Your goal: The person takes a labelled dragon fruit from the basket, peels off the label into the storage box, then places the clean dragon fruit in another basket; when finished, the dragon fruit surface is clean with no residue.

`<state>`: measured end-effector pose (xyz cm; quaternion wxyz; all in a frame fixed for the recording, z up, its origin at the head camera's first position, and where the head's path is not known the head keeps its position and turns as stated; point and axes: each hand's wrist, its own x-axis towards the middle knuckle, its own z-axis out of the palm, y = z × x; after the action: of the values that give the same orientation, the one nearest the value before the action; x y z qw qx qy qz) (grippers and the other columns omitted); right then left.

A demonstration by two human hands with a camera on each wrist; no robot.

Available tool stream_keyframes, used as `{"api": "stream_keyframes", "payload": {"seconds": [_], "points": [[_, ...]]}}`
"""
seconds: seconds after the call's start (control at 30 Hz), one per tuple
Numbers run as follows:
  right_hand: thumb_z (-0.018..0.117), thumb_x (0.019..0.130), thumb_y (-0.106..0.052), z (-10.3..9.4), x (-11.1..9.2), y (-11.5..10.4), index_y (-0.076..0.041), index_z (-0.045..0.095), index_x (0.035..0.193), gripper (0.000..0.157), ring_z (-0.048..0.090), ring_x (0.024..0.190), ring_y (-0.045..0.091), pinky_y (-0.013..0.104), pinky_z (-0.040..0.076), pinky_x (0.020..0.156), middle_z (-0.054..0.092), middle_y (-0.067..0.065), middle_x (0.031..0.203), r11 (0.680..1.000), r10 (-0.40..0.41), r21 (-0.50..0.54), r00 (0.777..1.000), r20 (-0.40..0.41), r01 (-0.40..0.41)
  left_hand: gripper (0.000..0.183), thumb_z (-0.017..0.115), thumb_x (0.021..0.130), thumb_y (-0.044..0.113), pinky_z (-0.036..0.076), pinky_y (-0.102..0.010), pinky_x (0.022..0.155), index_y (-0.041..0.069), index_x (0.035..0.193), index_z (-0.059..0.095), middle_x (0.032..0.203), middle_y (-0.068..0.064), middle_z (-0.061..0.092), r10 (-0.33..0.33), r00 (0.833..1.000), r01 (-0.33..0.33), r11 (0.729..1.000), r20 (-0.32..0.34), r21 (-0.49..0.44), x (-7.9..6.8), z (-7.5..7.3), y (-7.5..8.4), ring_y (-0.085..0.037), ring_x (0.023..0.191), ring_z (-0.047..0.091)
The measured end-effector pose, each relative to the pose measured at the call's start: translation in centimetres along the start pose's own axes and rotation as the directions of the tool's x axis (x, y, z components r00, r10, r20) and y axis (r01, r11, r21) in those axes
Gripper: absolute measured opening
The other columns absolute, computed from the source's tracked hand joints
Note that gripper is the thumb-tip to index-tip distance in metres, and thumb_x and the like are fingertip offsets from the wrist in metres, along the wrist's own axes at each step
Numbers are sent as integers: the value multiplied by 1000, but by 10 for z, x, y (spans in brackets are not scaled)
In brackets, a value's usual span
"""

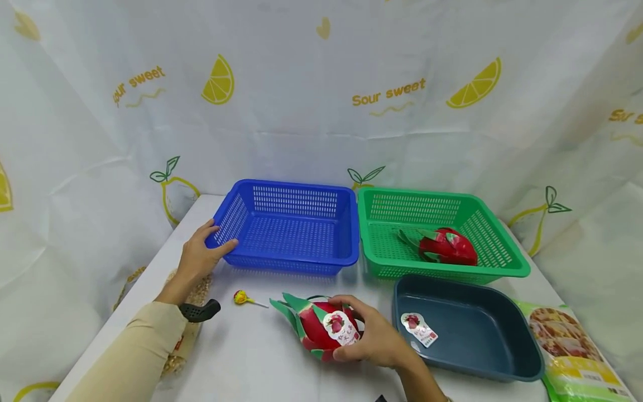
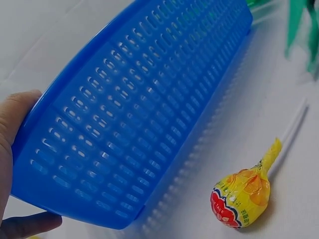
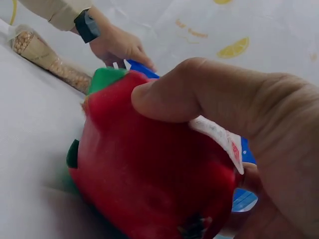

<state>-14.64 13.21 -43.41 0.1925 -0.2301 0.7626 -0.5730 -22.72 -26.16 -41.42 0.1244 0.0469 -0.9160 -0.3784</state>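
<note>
My right hand (image 1: 379, 338) grips a red dragon fruit (image 1: 315, 328) with green leaf tips and a white label, over the front middle of the table. In the right wrist view the thumb (image 3: 172, 97) presses on the side of the dragon fruit (image 3: 149, 164); whether its underside touches the table, I cannot tell. At the blue basket's near left corner, my left hand (image 1: 198, 254) holds the rim between thumb and fingers. The blue basket (image 1: 291, 259) has no contents. Between the hands lies a yellow-wrapped lollipop (image 1: 241, 297), its stick pointing right.
Right of the blue basket stands a green basket (image 1: 427, 271) with another dragon fruit (image 1: 452, 248) inside. A dark blue tub (image 1: 472, 335) with a label stands before it. Printed food packaging (image 1: 577, 352) lies far right. A clear bag (image 1: 176, 363) of pale kernels lies under the left forearm.
</note>
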Motion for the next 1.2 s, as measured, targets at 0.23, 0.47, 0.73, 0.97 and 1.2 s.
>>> {"api": "stream_keyframes", "payload": {"seconds": [0.23,0.47,0.73,0.97,1.2], "points": [[85,69,-19,4,1,10,-26,43,143,85,51,114,31,36,50,85,48,9,133,1000,-27,9,999,-32,27,87,66,86,54,25,-57,106,-5,144,37,156,-17,22,-16,1000,16,1000,-4,-5,0,0,0,-42,139,20],[75,80,-6,2,6,30,-10,39,144,74,50,116,34,38,51,88,42,17,139,967,-164,189,985,-55,171,87,66,87,53,26,-58,106,-4,145,36,156,-17,22,-19,1000,19,1000,-2,-8,1,0,3,-43,139,21],[66,86,-2,4,6,48,1,37,145,66,48,120,31,37,47,94,45,21,137,915,-316,234,945,-83,327,83,72,86,43,22,-64,105,3,148,35,155,-16,25,126,990,-130,990,-68,-53,-20,-6,21,-43,139,21],[65,86,-1,5,5,51,8,34,144,67,45,124,31,36,44,98,42,21,140,909,-299,275,950,-94,313,89,85,72,26,23,-66,103,12,148,40,153,-7,34,458,867,-486,864,-195,-131,-61,4,52,-31,139,25],[65,87,-2,2,8,48,5,35,145,66,42,126,34,36,44,98,40,20,143,917,-262,286,961,-91,277,102,90,65,29,29,-63,100,12,150,36,151,-5,37,574,819,-544,778,4,-314,-87,39,61,-27,137,32]]}}
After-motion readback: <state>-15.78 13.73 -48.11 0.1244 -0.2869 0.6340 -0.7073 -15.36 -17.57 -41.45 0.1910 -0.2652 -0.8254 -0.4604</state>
